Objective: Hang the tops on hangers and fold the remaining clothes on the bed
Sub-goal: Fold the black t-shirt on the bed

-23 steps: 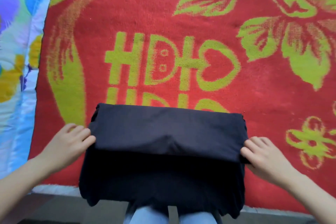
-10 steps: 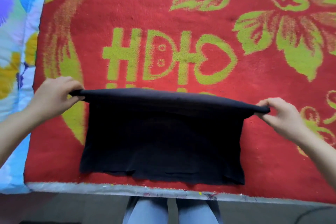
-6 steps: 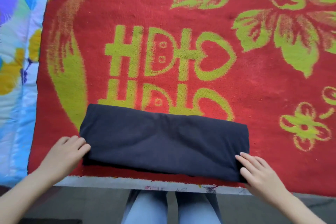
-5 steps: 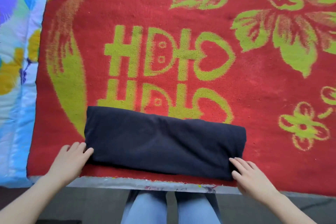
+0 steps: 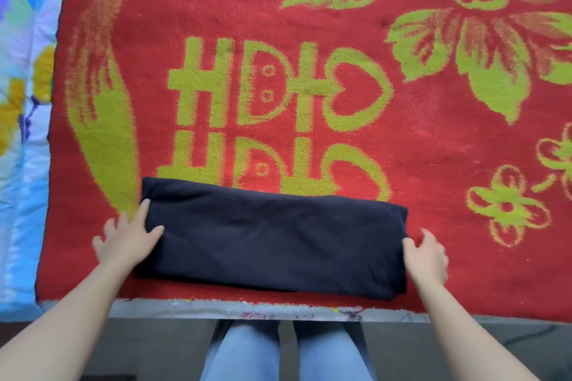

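Observation:
A black garment [image 5: 275,243] lies folded into a long flat rectangle near the front edge of the bed. My left hand [image 5: 127,240] rests at its left end, fingers spread and straight, the fingertips lying on the cloth. At the right end, my right hand [image 5: 426,258] touches the fold's side edge with relaxed fingers. Neither hand grips the cloth.
The bed is covered by a red blanket [image 5: 433,139] with yellow-green flowers and lettering. A pale blue patterned quilt [image 5: 21,133] runs along the left side. The bed's front edge [image 5: 247,314] is just below the garment, with my blue-jeaned legs [image 5: 288,353] beneath it.
The black garment was lifted by both ends, then folded over towards me and laid flat. Both hands let go of it and now lie against its two ends.

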The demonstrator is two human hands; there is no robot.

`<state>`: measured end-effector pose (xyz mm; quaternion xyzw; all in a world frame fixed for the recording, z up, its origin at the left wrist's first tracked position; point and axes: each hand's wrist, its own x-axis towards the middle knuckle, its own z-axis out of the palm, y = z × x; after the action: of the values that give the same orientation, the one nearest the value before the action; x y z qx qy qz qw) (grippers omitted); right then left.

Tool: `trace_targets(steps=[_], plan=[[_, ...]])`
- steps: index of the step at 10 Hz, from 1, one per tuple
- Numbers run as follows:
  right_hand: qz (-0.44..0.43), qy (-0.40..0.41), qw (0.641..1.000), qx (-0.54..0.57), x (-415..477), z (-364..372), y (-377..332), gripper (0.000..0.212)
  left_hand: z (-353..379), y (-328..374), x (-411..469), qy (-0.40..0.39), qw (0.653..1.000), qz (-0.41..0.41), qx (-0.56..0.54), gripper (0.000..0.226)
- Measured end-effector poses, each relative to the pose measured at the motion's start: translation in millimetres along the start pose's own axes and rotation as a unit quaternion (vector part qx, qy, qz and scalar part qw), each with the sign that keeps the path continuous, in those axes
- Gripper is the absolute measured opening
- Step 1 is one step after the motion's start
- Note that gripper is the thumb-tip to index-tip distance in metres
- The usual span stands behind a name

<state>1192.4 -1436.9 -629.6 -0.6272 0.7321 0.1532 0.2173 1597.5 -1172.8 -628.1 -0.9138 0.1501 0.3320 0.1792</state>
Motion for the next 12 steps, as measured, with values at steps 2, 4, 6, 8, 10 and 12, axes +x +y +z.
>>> trace_targets(steps=[2,4,6,8,10,12], plan=[[0.040,-0.048,0.983,0.175,-18,0,13,0.050,24,5,-29,0.202,0.975,0.036,-0.087,0.053],[0.108,-0.112,0.953,0.260,-29,22,3,0.074,82,67,-98,0.249,0.905,0.346,0.011,0.068],[0.128,-0.224,0.881,0.397,-34,-31,-16,0.012,120,95,-122,0.122,0.894,0.427,0.058,0.106],[-0.009,-0.124,0.889,0.440,-98,-69,-69,0.017,110,92,-121,0.081,0.897,0.432,0.048,0.102],[-0.266,-0.098,0.922,0.265,-197,-40,-185,0.038,102,71,-147,0.044,0.905,0.424,0.019,0.074],[-0.433,-0.300,0.850,0.005,-242,49,-254,0.064,123,29,-139,0.095,0.942,0.322,0.012,0.050]])
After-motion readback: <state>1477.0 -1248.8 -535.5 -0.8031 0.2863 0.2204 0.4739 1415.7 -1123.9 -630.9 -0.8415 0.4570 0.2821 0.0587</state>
